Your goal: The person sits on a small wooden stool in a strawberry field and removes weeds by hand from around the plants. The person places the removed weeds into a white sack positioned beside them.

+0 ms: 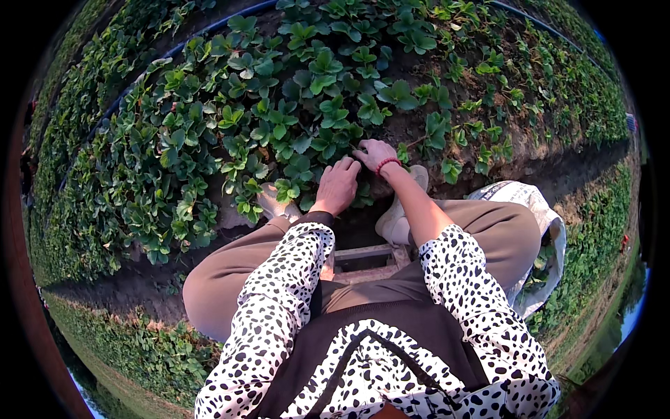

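My left hand (337,184) is low among the leaves of the strawberry plants (319,112), knuckles up and fingers curled. Beside it, slightly farther forward, is my right hand (376,155), with a red beaded bracelet (387,163) at the wrist. Its thumb and fingers come close together at the edge of the foliage. The two hands nearly touch. Leaves and the hands themselves hide the fingertips, so whether either holds a stem or leaf cannot be made out.
Under me is a low stool (366,255) between the beds. A white woven sack (523,201), bearing writing, stands by my right knee. My shoes (395,222) are against the bed's edge. A blue hose (214,26) crosses the plants farther off.
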